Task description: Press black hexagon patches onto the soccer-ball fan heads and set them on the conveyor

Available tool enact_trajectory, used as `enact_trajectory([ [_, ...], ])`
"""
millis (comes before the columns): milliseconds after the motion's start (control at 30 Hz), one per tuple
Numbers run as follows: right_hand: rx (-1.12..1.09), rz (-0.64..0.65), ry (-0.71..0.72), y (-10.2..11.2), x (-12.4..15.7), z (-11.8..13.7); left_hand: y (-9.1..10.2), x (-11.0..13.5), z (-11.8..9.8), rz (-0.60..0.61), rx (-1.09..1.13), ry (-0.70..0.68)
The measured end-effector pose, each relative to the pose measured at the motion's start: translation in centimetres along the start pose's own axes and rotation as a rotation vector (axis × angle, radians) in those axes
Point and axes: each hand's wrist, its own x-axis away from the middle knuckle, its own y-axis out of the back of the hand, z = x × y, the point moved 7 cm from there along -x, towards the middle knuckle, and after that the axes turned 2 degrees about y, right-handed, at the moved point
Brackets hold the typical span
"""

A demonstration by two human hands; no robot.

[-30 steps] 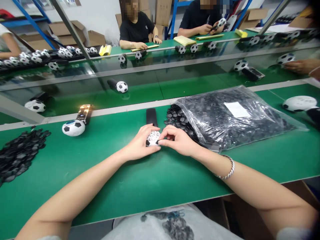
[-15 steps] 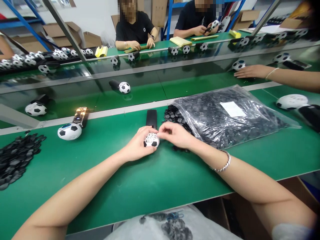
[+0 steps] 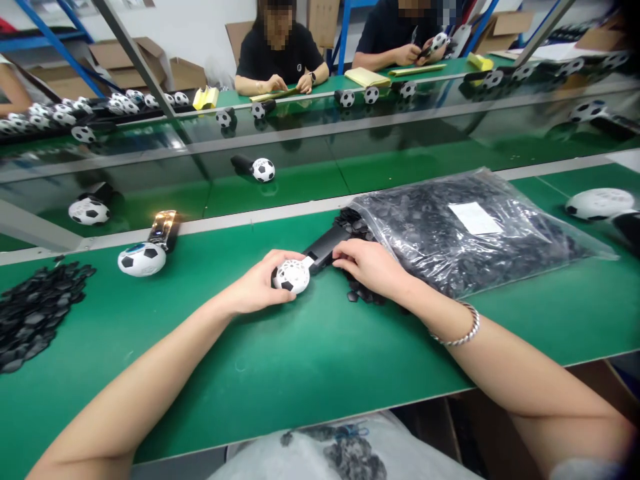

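Note:
My left hand (image 3: pixel 257 281) is closed round the white football-patterned head (image 3: pixel 295 277) of a small device, thumb in front and fingers behind. Its black handle (image 3: pixel 323 251) points away to the upper right. Openwork and black patches show on the ball's face. At the handle's right side is my right hand (image 3: pixel 363 263), its thumb and fingers drawn together. I cannot tell whether they touch the handle or pinch a piece. Loose black patches (image 3: pixel 367 293) lie under and beside this hand, spilling from a clear plastic bag (image 3: pixel 435 200).
Another football device (image 3: pixel 143 259) with a shiny handle lies left, near a heap of black patches (image 3: pixel 40 310). Several football devices, one at the centre (image 3: pixel 263 170), are on the green conveyor (image 3: pixel 300 170) beyond the table edge. Two co-workers sit across it.
The device has turned in my left hand, its handle swinging from pointing straight away to the upper right. My right hand has left the ball for the handle's side. A co-worker's hand at right has gone.

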Motion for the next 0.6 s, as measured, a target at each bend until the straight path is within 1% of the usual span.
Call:
enact_trajectory([
  [67,-0.095,0.007,0.065,0.1,0.2,0.8,0.0,0.1,-0.2,0.008,-0.011,0.009],
  [133,-0.1,0.033,0.088,0.0,0.3,1.2,-0.1,0.1,-0.1,0.007,0.017,0.031],
  [267,0.002,0.163,-0.006,-0.5,0.6,0.9,-0.2,0.0,0.7,-0.014,0.114,0.091],
  [333,-0.007,0.193,-0.039,-0.4,0.8,0.7,-0.2,-0.1,1.0,-0.034,0.161,0.104],
  [433,-0.065,0.174,-0.069,0.0,1.0,0.6,-0.2,0.0,1.0,-0.044,0.196,0.104],
  [533,-0.123,0.107,-0.025,0.3,1.1,0.8,-0.2,0.1,0.5,-0.036,0.143,0.083],
  [600,-0.222,0.056,-0.001,0.4,1.1,1.0,-0.3,0.2,0.2,-0.018,0.091,0.057],
])
